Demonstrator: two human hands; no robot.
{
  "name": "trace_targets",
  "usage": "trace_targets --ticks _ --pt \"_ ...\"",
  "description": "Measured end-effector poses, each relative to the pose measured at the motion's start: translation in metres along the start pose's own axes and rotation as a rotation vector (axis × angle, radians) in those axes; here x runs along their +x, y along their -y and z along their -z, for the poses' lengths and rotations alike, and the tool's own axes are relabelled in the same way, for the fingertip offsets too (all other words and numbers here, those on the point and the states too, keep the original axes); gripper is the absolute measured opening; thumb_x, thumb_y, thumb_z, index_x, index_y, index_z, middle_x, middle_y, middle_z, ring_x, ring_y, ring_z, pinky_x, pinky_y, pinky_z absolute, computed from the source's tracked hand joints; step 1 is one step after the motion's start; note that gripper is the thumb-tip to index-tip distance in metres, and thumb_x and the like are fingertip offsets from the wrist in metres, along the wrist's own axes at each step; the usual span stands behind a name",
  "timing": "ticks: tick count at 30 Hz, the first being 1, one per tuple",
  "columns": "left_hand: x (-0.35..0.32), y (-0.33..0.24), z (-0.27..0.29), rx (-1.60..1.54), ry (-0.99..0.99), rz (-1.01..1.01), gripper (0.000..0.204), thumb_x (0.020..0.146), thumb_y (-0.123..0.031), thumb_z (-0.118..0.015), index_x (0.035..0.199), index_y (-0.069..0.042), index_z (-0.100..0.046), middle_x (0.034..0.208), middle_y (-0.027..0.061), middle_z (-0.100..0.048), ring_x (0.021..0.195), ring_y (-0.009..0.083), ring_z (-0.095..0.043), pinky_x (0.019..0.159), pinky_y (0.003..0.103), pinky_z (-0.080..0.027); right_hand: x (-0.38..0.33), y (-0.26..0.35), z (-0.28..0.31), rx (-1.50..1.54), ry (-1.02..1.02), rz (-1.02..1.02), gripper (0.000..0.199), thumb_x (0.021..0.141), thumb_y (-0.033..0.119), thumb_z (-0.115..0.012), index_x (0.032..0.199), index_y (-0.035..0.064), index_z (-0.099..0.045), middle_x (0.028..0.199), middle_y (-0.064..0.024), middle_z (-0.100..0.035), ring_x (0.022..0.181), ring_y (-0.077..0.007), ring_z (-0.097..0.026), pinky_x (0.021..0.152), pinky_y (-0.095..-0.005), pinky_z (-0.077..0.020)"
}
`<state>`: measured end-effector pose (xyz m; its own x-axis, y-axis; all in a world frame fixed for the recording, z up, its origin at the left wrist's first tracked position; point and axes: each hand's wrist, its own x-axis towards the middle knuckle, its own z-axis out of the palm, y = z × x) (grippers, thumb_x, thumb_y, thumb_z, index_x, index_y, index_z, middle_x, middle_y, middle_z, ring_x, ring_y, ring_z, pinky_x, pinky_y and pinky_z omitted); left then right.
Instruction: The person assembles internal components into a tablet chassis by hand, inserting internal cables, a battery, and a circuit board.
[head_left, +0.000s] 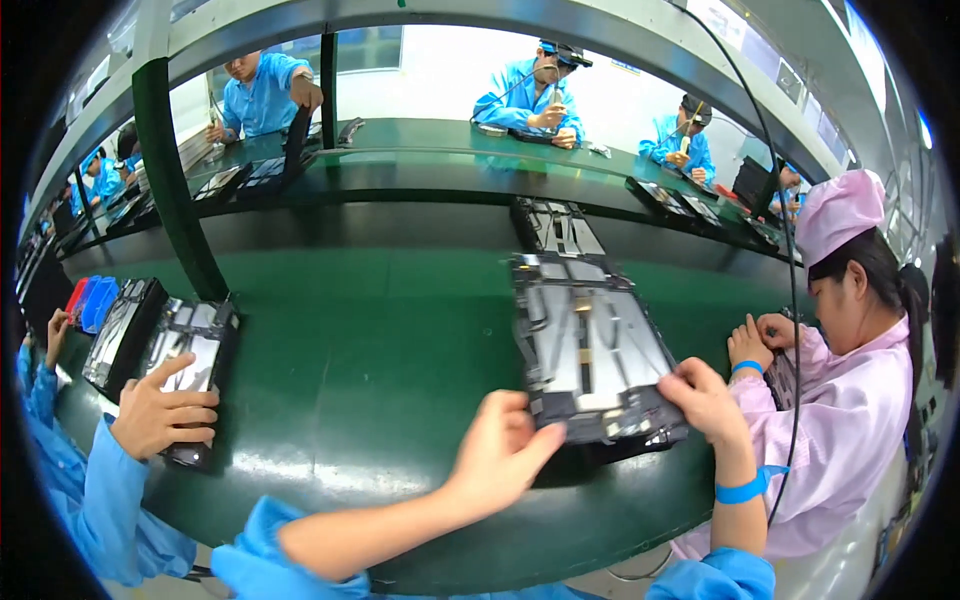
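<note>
An open tablet chassis (pixel 590 345), dark-framed with silvery inner plates and a ribbon cable, lies tilted on the green conveyor belt (pixel 380 370). My right hand (pixel 705 400) grips its near right corner, thumb on top. A blue wrist strap (pixel 742 490) circles that wrist. My left hand (pixel 500 450), slightly blurred, pinches the near left corner with fingers reaching under the edge. Both forearms wear blue sleeves.
A second open chassis (pixel 560 225) lies farther up the belt. At left a co-worker's hand (pixel 160 410) rests on another chassis (pixel 195 360) beside a stacked one (pixel 120 335). A person in pink (pixel 850 400) works at right. A green post (pixel 175 180) stands at left.
</note>
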<state>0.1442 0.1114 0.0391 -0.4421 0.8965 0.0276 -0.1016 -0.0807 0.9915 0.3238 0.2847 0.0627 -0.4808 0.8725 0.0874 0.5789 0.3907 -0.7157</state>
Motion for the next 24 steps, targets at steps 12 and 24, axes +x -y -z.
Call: trace_targets --ticks 12,24 --pt "-0.197 0.013 0.142 0.730 -0.139 0.133 0.047 0.066 -0.014 -0.064 0.105 0.003 -0.043 0.083 0.0074 -0.049 0.074 0.0173 -0.043 0.072 0.029 -0.034 -0.113 0.075 -0.127 -0.255 0.968 0.172 0.057 0.070 0.053 -0.049 0.084 -0.0023 -0.044 0.062 -0.0155 -0.055 0.063 -0.0314 -0.057 0.055 -0.0375 -0.0442" --pt "-0.211 0.030 0.164 0.996 -0.066 -0.202 0.059 0.051 -0.033 -0.072 0.093 0.003 -0.053 0.097 0.0162 -0.053 0.088 0.0264 -0.052 0.071 0.032 -0.038 0.005 0.147 -0.192 -0.599 0.550 0.339 0.055 0.070 0.051 -0.046 0.108 0.0118 -0.047 0.080 -0.0144 -0.059 0.081 -0.0289 -0.055 0.069 -0.0370 -0.0426"
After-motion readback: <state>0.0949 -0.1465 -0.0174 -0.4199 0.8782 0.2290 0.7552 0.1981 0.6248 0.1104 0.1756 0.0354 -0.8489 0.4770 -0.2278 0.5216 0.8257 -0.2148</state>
